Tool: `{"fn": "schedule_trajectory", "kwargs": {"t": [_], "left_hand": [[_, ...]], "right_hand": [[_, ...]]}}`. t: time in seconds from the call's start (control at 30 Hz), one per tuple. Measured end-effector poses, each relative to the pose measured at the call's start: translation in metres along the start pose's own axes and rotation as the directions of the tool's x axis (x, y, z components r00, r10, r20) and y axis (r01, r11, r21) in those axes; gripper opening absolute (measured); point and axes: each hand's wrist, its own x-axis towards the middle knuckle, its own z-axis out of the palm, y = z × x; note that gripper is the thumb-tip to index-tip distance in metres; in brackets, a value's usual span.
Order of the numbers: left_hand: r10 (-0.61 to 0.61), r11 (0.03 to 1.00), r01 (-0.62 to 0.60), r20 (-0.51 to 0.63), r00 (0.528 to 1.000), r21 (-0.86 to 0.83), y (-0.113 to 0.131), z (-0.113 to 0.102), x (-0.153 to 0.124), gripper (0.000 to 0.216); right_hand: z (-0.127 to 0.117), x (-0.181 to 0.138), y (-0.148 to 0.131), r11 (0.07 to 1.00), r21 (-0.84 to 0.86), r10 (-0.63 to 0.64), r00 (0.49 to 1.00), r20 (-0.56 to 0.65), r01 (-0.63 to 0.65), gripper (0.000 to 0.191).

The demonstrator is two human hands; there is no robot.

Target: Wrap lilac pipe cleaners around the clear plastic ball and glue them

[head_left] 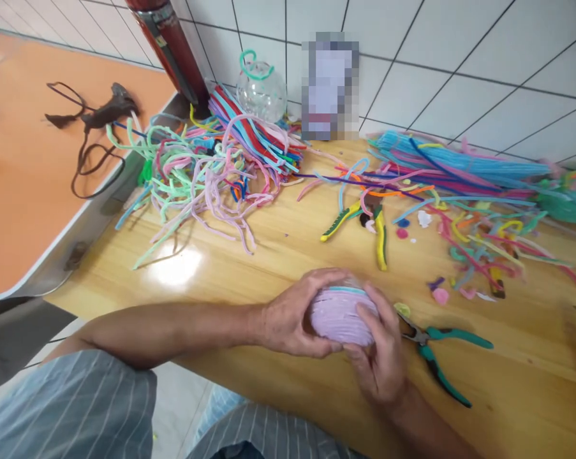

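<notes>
My left hand [295, 315] and my right hand [381, 347] both wrap around a round ball [338, 313] wound with lilac pipe cleaners, with a thin blue band along its top. The ball is held just above the wooden table [268, 261], near its front edge. Left fingers curl over the ball's left side and top. Right fingers press on its right side and front. Green-handled pliers [438, 350] lie on the table just right of my right hand.
Loose pipe cleaners [206, 172] in pastel colours sprawl at the back left, a blue and mixed bundle [460, 169] at the back right. Yellow-green pliers [364, 223] lie mid-table. A clear globe [261, 92] stands by the tiled wall. A glue gun [110, 108] rests on the orange table.
</notes>
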Motion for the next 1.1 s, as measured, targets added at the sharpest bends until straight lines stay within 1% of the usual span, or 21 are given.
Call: {"fn": "schedule_trajectory", "kwargs": {"t": [0.13, 0.23, 0.3, 0.4, 0.47, 0.57, 0.67, 0.77, 0.9, 1.1], "left_hand": [[-0.091, 0.996, 0.091, -0.003, 0.996, -0.021, 0.001, 0.001, 0.0, 0.102], [-0.157, 0.987, 0.155, -0.039, 0.987, -0.031, 0.004, 0.001, 0.005, 0.095], [-0.156, 0.987, 0.155, -0.046, 0.987, -0.035, 0.004, 0.0, 0.009, 0.091], [-0.104, 0.994, 0.105, -0.038, 0.994, 0.009, 0.002, -0.002, 0.014, 0.091], [-0.11, 0.994, 0.111, -0.029, 0.994, 0.026, 0.0, -0.004, 0.016, 0.091], [-0.116, 0.993, 0.117, -0.015, 0.993, 0.01, -0.002, -0.006, 0.017, 0.093], [-0.118, 0.993, 0.118, -0.025, 0.993, -0.006, -0.003, -0.005, 0.017, 0.091], [-0.139, 0.99, 0.138, -0.034, 0.99, -0.025, -0.002, -0.004, 0.017, 0.09], [-0.164, 0.985, 0.162, -0.049, 0.985, -0.053, -0.001, -0.003, 0.017, 0.09], [-0.155, 0.987, 0.153, -0.044, 0.987, -0.045, -0.002, -0.003, 0.019, 0.086]], "right_hand": [[0.003, 0.002, 0.002, 1.0, 0.008, 0.022, 1.0, -0.021, -0.022, 0.062], [0.004, 0.006, 0.004, 1.0, 0.015, 0.028, 0.999, -0.046, -0.027, 0.06], [0.005, 0.009, 0.006, 0.999, 0.02, 0.034, 0.998, -0.057, -0.033, 0.055], [0.008, 0.013, 0.009, 0.998, 0.03, 0.051, 0.995, -0.09, -0.048, 0.051], [0.01, 0.014, 0.01, 0.998, 0.043, 0.051, 0.993, -0.109, -0.047, 0.05], [0.013, 0.016, 0.011, 0.998, 0.058, 0.045, 0.991, -0.13, -0.038, 0.049], [0.015, 0.015, 0.012, 0.995, 0.08, 0.07, 0.988, -0.14, -0.059, 0.049], [0.014, 0.014, 0.014, 0.989, 0.128, 0.093, 0.986, -0.137, -0.075, 0.048], [0.012, 0.013, 0.016, 0.983, 0.174, 0.085, 0.989, -0.118, -0.064, 0.049], [0.01, 0.015, 0.015, 0.989, 0.122, 0.103, 0.989, -0.106, -0.089, 0.051]]}}
